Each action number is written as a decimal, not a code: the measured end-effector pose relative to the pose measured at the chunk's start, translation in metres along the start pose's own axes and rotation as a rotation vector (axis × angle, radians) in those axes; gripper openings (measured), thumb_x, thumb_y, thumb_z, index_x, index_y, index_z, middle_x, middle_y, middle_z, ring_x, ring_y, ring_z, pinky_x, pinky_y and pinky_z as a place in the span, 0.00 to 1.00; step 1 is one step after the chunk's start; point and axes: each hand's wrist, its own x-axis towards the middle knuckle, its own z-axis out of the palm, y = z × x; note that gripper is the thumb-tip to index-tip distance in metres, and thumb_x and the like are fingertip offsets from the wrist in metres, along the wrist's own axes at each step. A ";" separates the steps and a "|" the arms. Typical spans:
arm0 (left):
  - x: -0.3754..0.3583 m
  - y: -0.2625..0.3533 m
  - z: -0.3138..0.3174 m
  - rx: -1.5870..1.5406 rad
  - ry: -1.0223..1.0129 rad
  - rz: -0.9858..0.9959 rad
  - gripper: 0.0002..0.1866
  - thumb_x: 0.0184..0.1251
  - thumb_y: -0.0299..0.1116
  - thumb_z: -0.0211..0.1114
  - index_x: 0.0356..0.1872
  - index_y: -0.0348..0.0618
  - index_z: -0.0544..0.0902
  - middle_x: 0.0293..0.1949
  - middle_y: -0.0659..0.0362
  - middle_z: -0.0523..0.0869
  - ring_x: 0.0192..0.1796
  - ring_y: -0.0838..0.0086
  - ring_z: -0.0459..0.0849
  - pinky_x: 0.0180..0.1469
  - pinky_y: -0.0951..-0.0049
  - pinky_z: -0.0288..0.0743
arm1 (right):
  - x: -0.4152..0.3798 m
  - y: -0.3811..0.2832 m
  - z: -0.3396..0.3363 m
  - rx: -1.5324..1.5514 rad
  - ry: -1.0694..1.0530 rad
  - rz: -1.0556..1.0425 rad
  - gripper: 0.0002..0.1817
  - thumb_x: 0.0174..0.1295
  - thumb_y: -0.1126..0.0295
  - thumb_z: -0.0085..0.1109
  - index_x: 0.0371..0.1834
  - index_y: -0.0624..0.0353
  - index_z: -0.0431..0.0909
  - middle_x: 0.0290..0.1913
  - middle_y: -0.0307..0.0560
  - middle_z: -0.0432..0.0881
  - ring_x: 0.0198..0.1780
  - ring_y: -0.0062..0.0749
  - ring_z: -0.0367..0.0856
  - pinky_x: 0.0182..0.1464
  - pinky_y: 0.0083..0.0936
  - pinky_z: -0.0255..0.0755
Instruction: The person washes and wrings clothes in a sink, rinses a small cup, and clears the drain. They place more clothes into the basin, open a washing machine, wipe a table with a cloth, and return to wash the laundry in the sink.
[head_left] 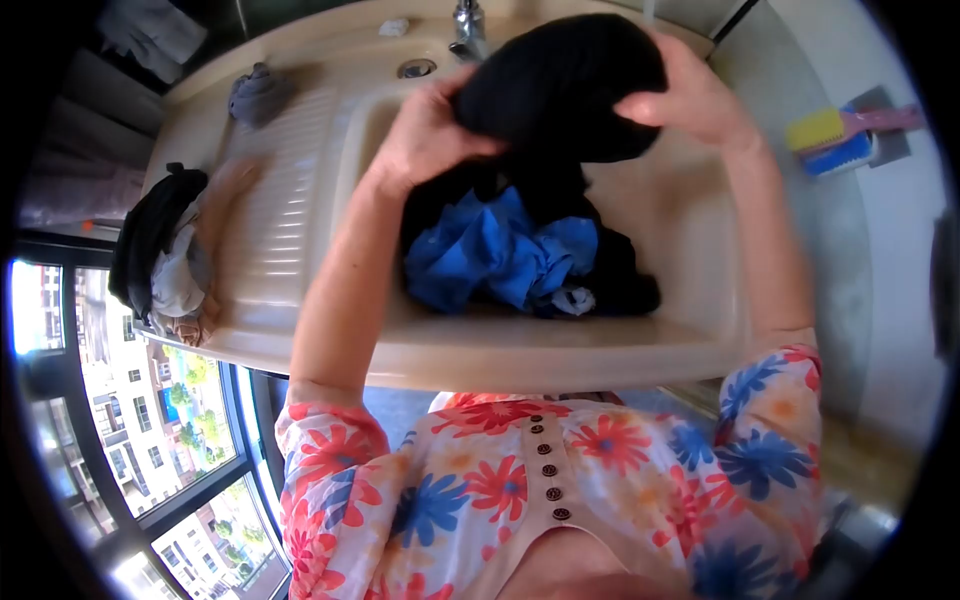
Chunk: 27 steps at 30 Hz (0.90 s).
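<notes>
At nine o'clock, a heap of dark and pale clothes (160, 255) lay on the ribbed drainboard (275, 215), probably set aside from the wash. A grey rag (256, 93) sat at eleven o'clock. The left hand (425, 135) and right hand (695, 100) each gripped a side of the black garment (565, 85), lifted between them at twelve o'clock, above the sink (690, 215), likely so it would drip there. Below it lay a blue cloth (495, 255). At two o'clock rested a scrub brush (835, 140).
</notes>
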 end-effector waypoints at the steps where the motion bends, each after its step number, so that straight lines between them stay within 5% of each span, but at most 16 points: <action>1: 0.005 -0.001 -0.001 -0.085 0.006 0.014 0.27 0.37 0.17 0.68 0.46 0.37 0.76 0.39 0.62 0.81 0.43 0.78 0.78 0.49 0.76 0.71 | -0.006 0.004 -0.015 -0.166 -0.005 -0.020 0.30 0.44 0.75 0.59 0.56 0.65 0.65 0.43 0.40 0.76 0.42 0.19 0.73 0.46 0.17 0.68; 3: 0.015 0.002 0.001 0.156 -0.003 0.087 0.29 0.34 0.15 0.63 0.47 0.38 0.75 0.38 0.60 0.82 0.42 0.76 0.79 0.48 0.75 0.72 | -0.018 0.005 -0.035 -0.474 -0.051 0.075 0.32 0.42 0.77 0.56 0.57 0.66 0.64 0.40 0.37 0.74 0.39 0.19 0.71 0.42 0.16 0.67; 5: 0.025 -0.009 0.005 0.553 0.056 0.253 0.30 0.33 0.15 0.62 0.48 0.38 0.74 0.38 0.58 0.82 0.41 0.76 0.79 0.47 0.76 0.72 | -0.024 0.008 -0.045 -0.332 -0.032 -0.006 0.34 0.39 0.78 0.56 0.57 0.65 0.63 0.39 0.38 0.75 0.36 0.19 0.71 0.40 0.16 0.68; 6: 0.026 -0.014 0.005 0.568 0.042 0.251 0.30 0.34 0.17 0.61 0.49 0.40 0.74 0.39 0.56 0.81 0.42 0.73 0.79 0.48 0.75 0.72 | -0.026 -0.004 -0.045 -0.411 -0.023 0.111 0.34 0.38 0.78 0.56 0.57 0.66 0.63 0.38 0.40 0.76 0.37 0.18 0.71 0.41 0.16 0.68; 11: -0.008 -0.034 -0.011 0.983 -0.064 0.094 0.32 0.38 0.27 0.60 0.53 0.48 0.70 0.44 0.51 0.77 0.49 0.56 0.73 0.53 0.65 0.68 | -0.051 0.006 0.008 -0.424 -0.116 0.427 0.42 0.34 0.75 0.58 0.62 0.62 0.57 0.55 0.52 0.71 0.57 0.34 0.69 0.59 0.26 0.60; 13: -0.043 -0.037 -0.049 1.092 0.079 0.036 0.33 0.38 0.30 0.62 0.55 0.50 0.69 0.51 0.50 0.73 0.56 0.56 0.68 0.57 0.61 0.64 | -0.092 0.068 0.036 -0.491 -0.336 0.506 0.45 0.37 0.71 0.65 0.64 0.61 0.54 0.62 0.55 0.61 0.64 0.39 0.59 0.64 0.28 0.53; 15: -0.085 -0.030 -0.117 1.332 0.316 0.003 0.34 0.38 0.33 0.66 0.56 0.53 0.70 0.54 0.52 0.71 0.58 0.58 0.66 0.58 0.56 0.62 | -0.115 0.106 0.058 -0.458 -0.494 0.536 0.43 0.39 0.68 0.66 0.62 0.60 0.57 0.60 0.57 0.63 0.62 0.45 0.61 0.62 0.30 0.56; 18: -0.148 0.035 -0.220 1.851 0.746 -0.622 0.34 0.43 0.53 0.64 0.57 0.59 0.69 0.59 0.52 0.66 0.61 0.56 0.63 0.56 0.44 0.58 | -0.144 0.143 0.078 -0.300 -0.425 0.747 0.34 0.44 0.70 0.64 0.57 0.61 0.64 0.48 0.54 0.74 0.44 0.33 0.75 0.46 0.26 0.71; 19: -0.167 0.055 -0.249 1.914 0.863 -0.833 0.41 0.36 0.55 0.67 0.58 0.55 0.66 0.59 0.51 0.66 0.64 0.56 0.59 0.58 0.44 0.56 | -0.144 0.143 0.082 -0.224 -0.402 0.790 0.31 0.45 0.70 0.63 0.56 0.62 0.65 0.46 0.53 0.75 0.40 0.29 0.77 0.42 0.25 0.72; 22: -0.240 0.045 -0.347 1.811 1.024 -0.953 0.45 0.32 0.54 0.68 0.58 0.48 0.65 0.55 0.51 0.72 0.58 0.53 0.68 0.56 0.52 0.63 | -0.132 0.147 0.088 -0.191 -0.390 0.806 0.27 0.47 0.72 0.62 0.54 0.63 0.67 0.44 0.52 0.76 0.37 0.27 0.77 0.41 0.23 0.72; 24: -0.256 0.041 -0.365 1.585 1.029 -1.088 0.43 0.30 0.51 0.67 0.55 0.43 0.69 0.49 0.49 0.77 0.52 0.53 0.75 0.53 0.59 0.69 | -0.116 0.147 0.090 -0.214 -0.375 0.734 0.25 0.48 0.74 0.61 0.52 0.64 0.69 0.42 0.51 0.77 0.36 0.26 0.78 0.40 0.22 0.73; 27: -0.244 0.065 -0.348 1.455 0.942 -1.030 0.34 0.32 0.44 0.68 0.48 0.45 0.76 0.45 0.48 0.79 0.48 0.58 0.78 0.49 0.61 0.72 | -0.087 0.132 0.099 -0.139 -0.307 0.664 0.22 0.50 0.74 0.59 0.51 0.64 0.69 0.41 0.50 0.78 0.36 0.26 0.78 0.39 0.21 0.73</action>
